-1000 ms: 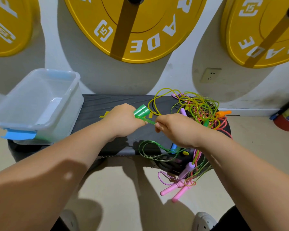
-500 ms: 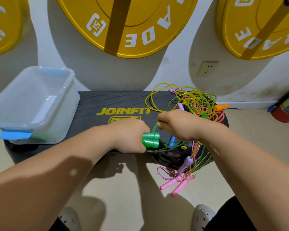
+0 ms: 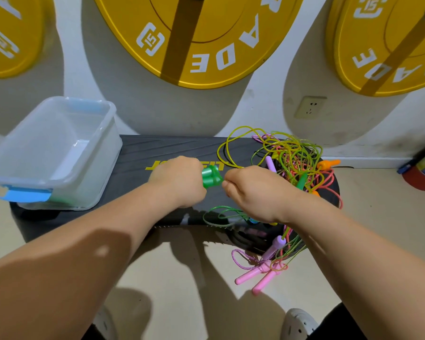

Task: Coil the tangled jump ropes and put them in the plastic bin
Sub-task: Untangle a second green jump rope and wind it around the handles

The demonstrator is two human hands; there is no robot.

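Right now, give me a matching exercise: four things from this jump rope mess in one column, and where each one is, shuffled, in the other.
Things
1. green handles
2. pink handles
3. orange handle
4. plastic bin

Places
A. on the left end of the black step platform
B. gripped in the left hand
C. dangling below the platform's front edge
D. at the far right edge of the rope tangle

Pairs: 1-B, 2-C, 3-D, 4-A

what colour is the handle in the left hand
Green jump rope handle, clearest in head view.
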